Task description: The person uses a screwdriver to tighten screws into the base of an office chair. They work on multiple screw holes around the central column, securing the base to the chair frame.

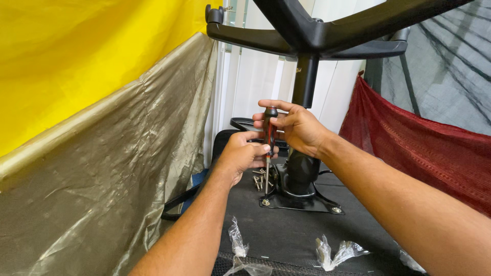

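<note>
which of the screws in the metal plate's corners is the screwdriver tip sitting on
The front-left corner screw, directly under the screwdriver that both hands hold upright. The other visible corner screw, front-right on the plate, has nothing touching it.

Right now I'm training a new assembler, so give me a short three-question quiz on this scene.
1. True or false: both hands grip the red-and-black-handled screwdriver.
2. Where does its tip point? A) at the bolt in the corner of the black metal mounting plate B) at the crumpled clear plastic bags
3. What lies loose beside the plate?

Key: 1 true, left hand low, right hand on top. 2 A. 3 silver bolts.
</note>
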